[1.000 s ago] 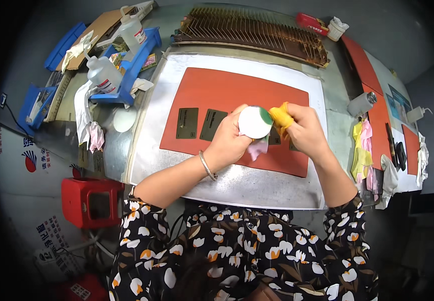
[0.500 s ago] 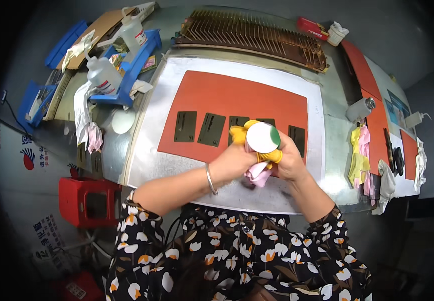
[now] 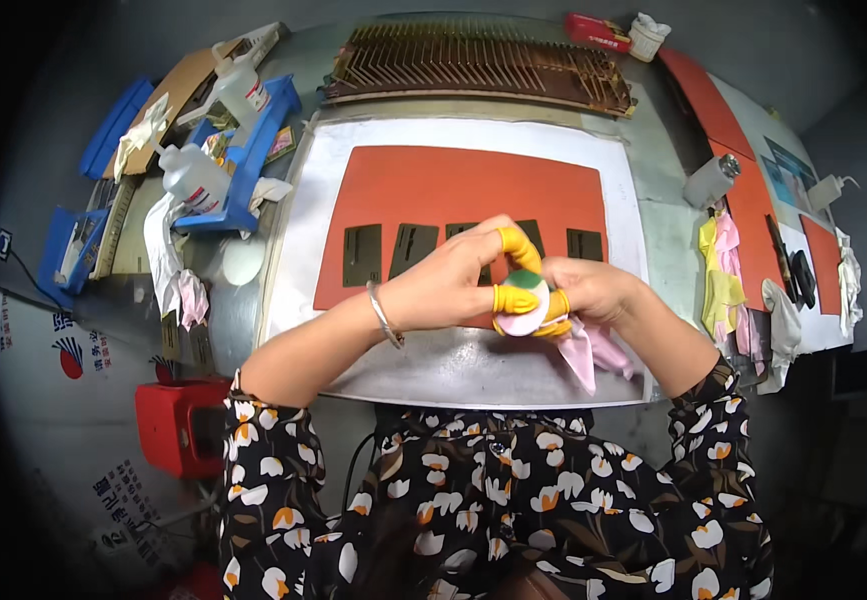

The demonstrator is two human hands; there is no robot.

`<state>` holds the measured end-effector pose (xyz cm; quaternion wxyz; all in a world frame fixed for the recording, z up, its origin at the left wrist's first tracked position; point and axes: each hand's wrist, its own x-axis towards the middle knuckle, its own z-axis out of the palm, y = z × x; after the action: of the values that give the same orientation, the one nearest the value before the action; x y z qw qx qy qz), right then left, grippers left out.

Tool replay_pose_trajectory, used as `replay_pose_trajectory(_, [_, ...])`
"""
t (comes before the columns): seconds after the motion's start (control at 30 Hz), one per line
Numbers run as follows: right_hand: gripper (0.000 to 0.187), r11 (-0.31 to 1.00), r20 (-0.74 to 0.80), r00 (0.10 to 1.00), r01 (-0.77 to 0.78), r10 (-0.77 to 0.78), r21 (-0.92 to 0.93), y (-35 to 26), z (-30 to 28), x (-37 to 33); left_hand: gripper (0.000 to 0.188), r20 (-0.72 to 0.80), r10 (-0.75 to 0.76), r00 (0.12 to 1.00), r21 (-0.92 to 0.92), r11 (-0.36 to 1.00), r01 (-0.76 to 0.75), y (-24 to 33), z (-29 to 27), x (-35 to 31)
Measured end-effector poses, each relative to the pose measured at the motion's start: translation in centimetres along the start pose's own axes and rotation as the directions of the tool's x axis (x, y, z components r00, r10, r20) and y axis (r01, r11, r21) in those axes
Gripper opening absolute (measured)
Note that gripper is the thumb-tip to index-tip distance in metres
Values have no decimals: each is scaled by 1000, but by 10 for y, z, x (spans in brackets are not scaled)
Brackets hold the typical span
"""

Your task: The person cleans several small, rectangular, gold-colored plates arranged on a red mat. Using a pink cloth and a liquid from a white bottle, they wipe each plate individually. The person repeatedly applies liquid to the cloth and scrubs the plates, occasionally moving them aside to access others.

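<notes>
A white disc with a green patch at its far edge is between my hands, over the near edge of the orange-red mat. My left hand wears yellow finger cots; its thumb presses on the disc and its forefinger curls over the far side. My right hand, also with yellow cots, grips the disc from the right along with a pink cloth hanging below. Several dark rectangular cards lie in a row on the mat, some partly behind my hands.
A slotted rack stands at the back. On the left, squeeze bottles stand by a blue tray. A metal-topped bottle and yellow and pink cloths are on the right. A red stool stands below left.
The disc has tipped and come slightly nearer to me. My left thumb and forefinger have moved onto its face and far edge. The pink cloth now hangs further right.
</notes>
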<state>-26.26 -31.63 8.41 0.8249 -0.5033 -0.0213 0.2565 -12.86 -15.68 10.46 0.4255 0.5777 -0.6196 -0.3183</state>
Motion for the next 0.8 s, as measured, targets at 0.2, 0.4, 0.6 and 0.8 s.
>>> replay_pose_trajectory(0.2, [32, 990, -4, 998, 67, -67, 123, 15, -14, -6, 13, -63, 38, 997, -501, 863, -65, -31, 15, 4])
replay_pose_trajectory(0.4, [26, 971, -117, 983, 161, -142, 176, 17, -17, -10, 53, -394, 162, 905, 124, 985, -122, -18, 18, -9])
replay_pose_trajectory(0.6, [30, 946, -332, 941, -55, -57, -319, 8, 10, 9, 55, -372, 185, 910, 416, 909, -14, -23, 38, -17])
replay_pose_trajectory(0.8, [16, -69, -127, 616, -284, -777, -956, 2, 26, 53, 38, -507, -131, 852, -241, 970, 6, -41, 23, -8])
